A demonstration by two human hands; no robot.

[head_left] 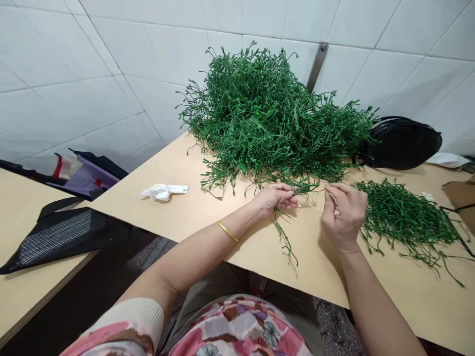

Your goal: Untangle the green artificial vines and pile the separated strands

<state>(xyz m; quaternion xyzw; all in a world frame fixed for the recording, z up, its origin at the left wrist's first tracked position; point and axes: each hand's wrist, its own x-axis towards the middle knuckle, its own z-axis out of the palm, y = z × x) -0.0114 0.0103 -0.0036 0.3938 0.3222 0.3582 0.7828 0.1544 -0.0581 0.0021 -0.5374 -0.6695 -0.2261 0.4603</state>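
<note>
My left hand (275, 200), with a gold bangle on the wrist, is closed on green artificial plant stems (285, 238); a few strands hang below it over the table. My right hand (344, 213) is closed in a pinch beside it, at the end of a thin dark strand that runs between both hands. A large heap of green artificial stems (260, 113) rises just behind my hands. To the right of my right hand lies a smaller, flatter bunch of green stems (410, 217).
On the pale wooden table (156, 170) lies a crumpled white tissue (161, 192) to the left. A black round bag (404, 141) stands at the back right, against the white tiled wall (129, 39). A black mesh bag (61, 235) rests on another table at left.
</note>
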